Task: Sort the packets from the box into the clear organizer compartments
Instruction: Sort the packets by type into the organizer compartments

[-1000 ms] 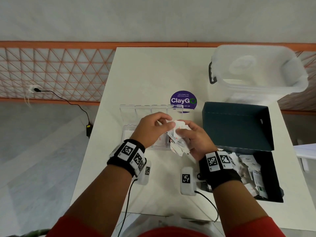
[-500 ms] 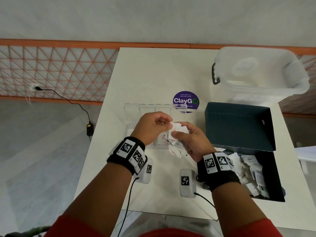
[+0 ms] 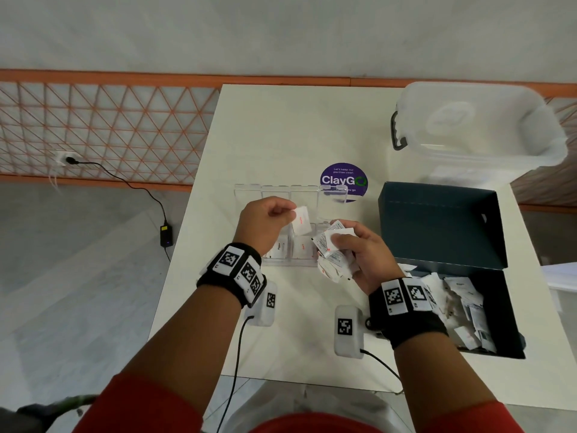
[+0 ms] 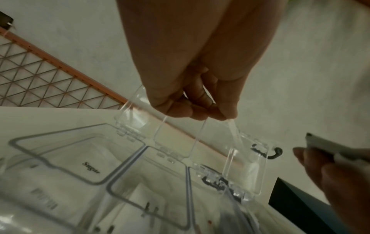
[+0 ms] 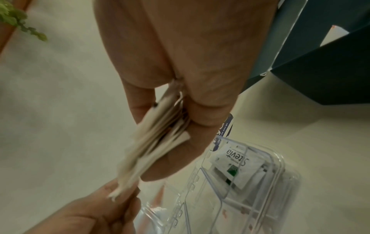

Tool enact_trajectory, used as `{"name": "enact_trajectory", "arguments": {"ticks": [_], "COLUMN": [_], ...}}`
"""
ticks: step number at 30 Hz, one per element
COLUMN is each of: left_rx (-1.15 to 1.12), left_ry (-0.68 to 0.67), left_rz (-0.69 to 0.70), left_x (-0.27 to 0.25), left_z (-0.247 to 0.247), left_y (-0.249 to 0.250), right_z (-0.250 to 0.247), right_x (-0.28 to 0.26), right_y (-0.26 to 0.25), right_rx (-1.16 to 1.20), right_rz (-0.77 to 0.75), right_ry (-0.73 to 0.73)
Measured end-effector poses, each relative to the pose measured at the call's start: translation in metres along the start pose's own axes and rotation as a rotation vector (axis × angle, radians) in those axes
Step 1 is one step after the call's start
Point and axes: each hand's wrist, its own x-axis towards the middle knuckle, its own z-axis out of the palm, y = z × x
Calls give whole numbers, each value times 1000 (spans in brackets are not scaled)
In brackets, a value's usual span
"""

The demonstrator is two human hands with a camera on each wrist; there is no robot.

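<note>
Above the clear organizer: left hand pinching one packet, right hand clutching the bundle. Next, probably matching compartment, then letting go.

The organizer is clear, glossy hard plastic. The packets look like thin matt paper, creased. The box is matt dark card. The table is smooth and white.
</note>
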Motion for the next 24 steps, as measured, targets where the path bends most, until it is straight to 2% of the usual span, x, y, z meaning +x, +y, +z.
{"name": "enact_trajectory", "arguments": {"ticks": [5, 13, 18, 22, 24], "left_rx": [169, 500, 782, 928, 1057], "left_ry": [-51, -91, -129, -60, -98], "left_rz": [-58, -4, 172, 258, 282], "left_x": [-5, -8, -6, -8, -11], "left_z": [10, 29, 33, 36, 37], "left_y": [-13, -25, -30, -32, -34], "right_z": [1, -4, -4, -1, 0], "right_x": [-2, -9, -9, -8, -8], "right_y": [-2, 2, 5, 6, 6], "right_rx": [23, 39, 63, 48, 36], "right_rz": [-23, -30, -36, -42, -41], "right_ry": [26, 53, 64, 51, 46]}}
